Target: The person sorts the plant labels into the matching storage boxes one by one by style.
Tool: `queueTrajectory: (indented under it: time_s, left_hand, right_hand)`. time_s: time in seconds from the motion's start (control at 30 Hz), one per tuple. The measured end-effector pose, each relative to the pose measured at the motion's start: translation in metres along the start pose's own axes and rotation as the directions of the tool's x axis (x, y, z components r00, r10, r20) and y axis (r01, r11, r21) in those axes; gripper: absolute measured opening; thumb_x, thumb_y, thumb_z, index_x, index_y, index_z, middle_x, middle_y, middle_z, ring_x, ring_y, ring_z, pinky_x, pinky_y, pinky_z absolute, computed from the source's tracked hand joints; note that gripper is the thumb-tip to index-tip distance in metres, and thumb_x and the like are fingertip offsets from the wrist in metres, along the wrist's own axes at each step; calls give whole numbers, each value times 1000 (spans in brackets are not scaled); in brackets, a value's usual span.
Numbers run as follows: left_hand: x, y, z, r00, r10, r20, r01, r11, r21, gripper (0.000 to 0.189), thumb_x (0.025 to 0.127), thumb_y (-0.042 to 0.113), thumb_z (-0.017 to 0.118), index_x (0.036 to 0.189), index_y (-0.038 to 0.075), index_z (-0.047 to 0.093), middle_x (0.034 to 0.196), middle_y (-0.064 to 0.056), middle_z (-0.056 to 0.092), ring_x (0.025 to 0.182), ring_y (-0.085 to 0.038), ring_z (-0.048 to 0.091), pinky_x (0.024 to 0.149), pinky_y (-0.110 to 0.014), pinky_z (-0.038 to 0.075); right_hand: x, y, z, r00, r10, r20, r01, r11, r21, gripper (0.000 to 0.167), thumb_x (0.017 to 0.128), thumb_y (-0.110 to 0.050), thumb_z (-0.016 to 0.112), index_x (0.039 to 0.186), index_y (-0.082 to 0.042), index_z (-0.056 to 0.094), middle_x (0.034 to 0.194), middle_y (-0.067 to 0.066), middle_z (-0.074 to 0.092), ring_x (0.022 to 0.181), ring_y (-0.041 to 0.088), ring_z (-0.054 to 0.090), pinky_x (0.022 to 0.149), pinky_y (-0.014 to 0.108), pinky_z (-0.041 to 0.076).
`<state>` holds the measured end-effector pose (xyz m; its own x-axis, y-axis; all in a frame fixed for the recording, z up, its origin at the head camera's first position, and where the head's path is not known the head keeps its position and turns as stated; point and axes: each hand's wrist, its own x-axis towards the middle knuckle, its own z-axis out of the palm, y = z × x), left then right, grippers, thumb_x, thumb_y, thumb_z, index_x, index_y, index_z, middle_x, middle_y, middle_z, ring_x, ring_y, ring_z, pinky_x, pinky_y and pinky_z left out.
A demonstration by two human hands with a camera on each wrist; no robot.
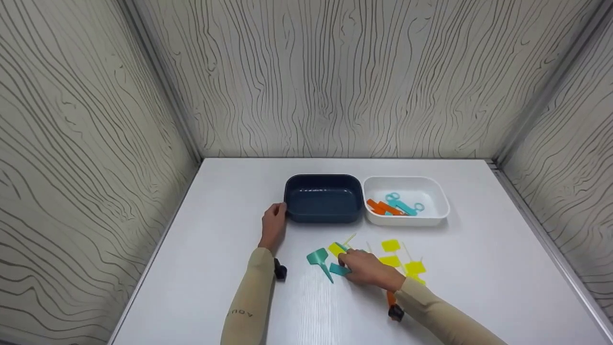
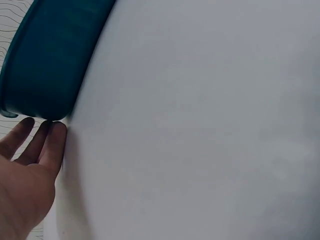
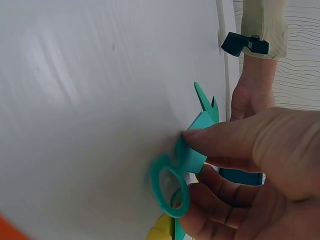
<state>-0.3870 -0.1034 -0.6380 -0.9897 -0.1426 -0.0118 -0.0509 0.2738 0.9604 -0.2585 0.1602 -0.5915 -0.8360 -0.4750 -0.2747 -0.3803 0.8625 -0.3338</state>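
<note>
At 6 o'clock of the navy bin [image 1: 323,218], teal tag [image 3: 191,159], pinched in the right hand [image 1: 366,268]: thumb on its flat part, other fingers curled underneath, ring end sticking out. For a clean pick, I'd pinch the flat part squarely, keep the ring clear of the fingers, and lift straight up so the pieces beside it don't come along; thin plastic like this looks likely to slip or snag.

Clock from the teal tag: green tag [image 1: 317,256] just off at 10, one of the yellow tags [image 1: 391,245] near at 12, the rest bunched from 2 to 3, partly overlapping. Loose orange piece [image 1: 391,298] at 4, partly behind the sleeve.

Left hand [image 1: 274,223] at 10, fingertips touching the bin's 9 o'clock end, grasping nothing. White tray [image 1: 407,221] at 1 to 2, just beside the bin.

Counts on the surface [image 1: 230,191]: one bin, one tray, one teal tag in hand, one green tag, at least five yellow tags, one loose orange piece. In the tray: at least two orange pieces, at least two teal rings; overlap hides exact totals.
</note>
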Motion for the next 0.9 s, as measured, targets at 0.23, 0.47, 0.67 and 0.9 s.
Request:
queueTrajectory:
  time_s: [0.23, 0.47, 0.67, 0.9]
  left_hand:
    - [1, -1, 1, 1000, -9, 0, 9, 1000, 2, 49, 100, 48, 45, 124, 10, 64, 119, -6, 66, 116, -22, 60, 103, -42, 45]
    - [1, -1, 2, 1000, -7, -18, 8, 999, 35, 48, 100, 48, 45, 120, 10, 65, 117, -7, 67, 114, -23, 60, 102, -42, 45]
    - [-1, -1, 2, 1000, -20, -13, 21, 999, 30, 48, 100, 49, 44, 119, 11, 65, 116, -6, 67, 112, -22, 60, 101, -41, 46]
    - [0, 1, 1, 1000, -8, -9, 9, 1000, 20, 45, 100, 46, 45, 118, 11, 65, 115, -6, 67, 110, -22, 60, 100, -41, 46]
  right_hand:
    - [-2, -1, 1, 1000, -16, -17, 16, 1000, 7, 19, 89, -15, 70, 107, -15, 65, 90, -2, 58, 77, 15, 48, 73, 32, 47]
    - [-3, 3, -3, 995, -93, -48, 94, 995, 23, 16, 89, -5, 64, 103, -13, 67, 90, 0, 65, 75, 14, 51, 73, 34, 50]
    - [-3, 15, -22, 995, -77, -62, 78, 997, 23, 15, 89, -5, 64, 102, -12, 68, 91, 1, 66, 76, 16, 51, 75, 37, 51]
    - [0, 32, -52, 993, -32, -117, 31, 999, -5, 15, 89, -7, 63, 102, -10, 69, 88, 1, 66, 72, 17, 52, 71, 35, 51]
